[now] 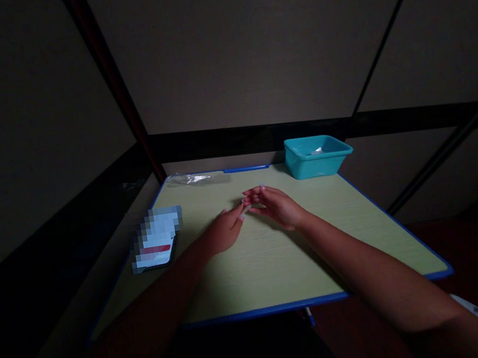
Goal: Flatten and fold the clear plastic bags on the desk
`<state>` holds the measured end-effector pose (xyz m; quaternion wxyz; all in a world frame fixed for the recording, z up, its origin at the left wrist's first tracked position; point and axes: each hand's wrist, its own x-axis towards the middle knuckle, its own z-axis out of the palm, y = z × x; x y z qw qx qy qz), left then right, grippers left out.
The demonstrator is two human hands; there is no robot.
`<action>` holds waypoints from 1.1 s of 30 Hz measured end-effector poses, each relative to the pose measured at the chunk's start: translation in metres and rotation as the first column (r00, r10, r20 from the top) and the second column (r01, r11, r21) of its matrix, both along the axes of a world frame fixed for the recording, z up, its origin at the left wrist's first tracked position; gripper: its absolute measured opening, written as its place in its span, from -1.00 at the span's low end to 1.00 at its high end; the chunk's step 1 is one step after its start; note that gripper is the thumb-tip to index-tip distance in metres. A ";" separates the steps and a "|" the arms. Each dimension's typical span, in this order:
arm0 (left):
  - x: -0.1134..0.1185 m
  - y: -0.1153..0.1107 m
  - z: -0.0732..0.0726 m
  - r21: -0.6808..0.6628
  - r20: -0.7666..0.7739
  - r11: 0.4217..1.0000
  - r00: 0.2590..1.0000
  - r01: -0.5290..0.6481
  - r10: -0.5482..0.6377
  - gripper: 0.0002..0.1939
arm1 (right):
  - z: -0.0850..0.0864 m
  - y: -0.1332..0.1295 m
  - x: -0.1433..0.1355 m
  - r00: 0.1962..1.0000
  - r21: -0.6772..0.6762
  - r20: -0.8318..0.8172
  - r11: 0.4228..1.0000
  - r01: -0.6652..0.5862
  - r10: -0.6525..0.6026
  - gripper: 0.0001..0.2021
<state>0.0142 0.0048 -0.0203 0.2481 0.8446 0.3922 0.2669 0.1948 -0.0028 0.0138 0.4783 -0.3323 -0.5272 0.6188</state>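
Can't make out any actual text here, tbh. The phone on the left has its lit screen blurred into chunky blocks, just pale blue with a red bar low down, so whatever's written there is unreadable. The clear plastic packaging at the back could have print, but it's too dim and shiny to tell.

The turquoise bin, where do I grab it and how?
I'd probably pinch the front rim, coming from the near side with the right hand, which is closer: the bin stands upright, open on top, its rim juts out, and it narrows downward.
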 end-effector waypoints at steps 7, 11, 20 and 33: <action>-0.007 0.003 0.013 -0.269 0.298 0.962 0.953 0.032 0.052 -0.62 | 0.005 0.004 0.010 0.809 0.506 0.482 0.861 0.056 -0.336 -0.74; -0.006 0.001 0.016 -0.466 0.453 0.881 0.877 0.077 0.163 -0.60 | 0.005 0.003 0.010 0.768 0.585 0.509 0.811 0.024 -0.390 -0.77; -0.003 -0.010 0.024 -0.708 0.639 0.562 0.727 0.427 0.252 -0.68 | 0.003 0.002 0.006 0.914 0.393 0.341 0.916 0.075 -0.221 -0.72; -0.011 -0.003 0.035 -0.762 0.455 0.627 0.823 0.163 0.340 -0.64 | -0.007 0.024 0.024 0.830 0.326 0.420 0.914 0.240 -0.368 -0.71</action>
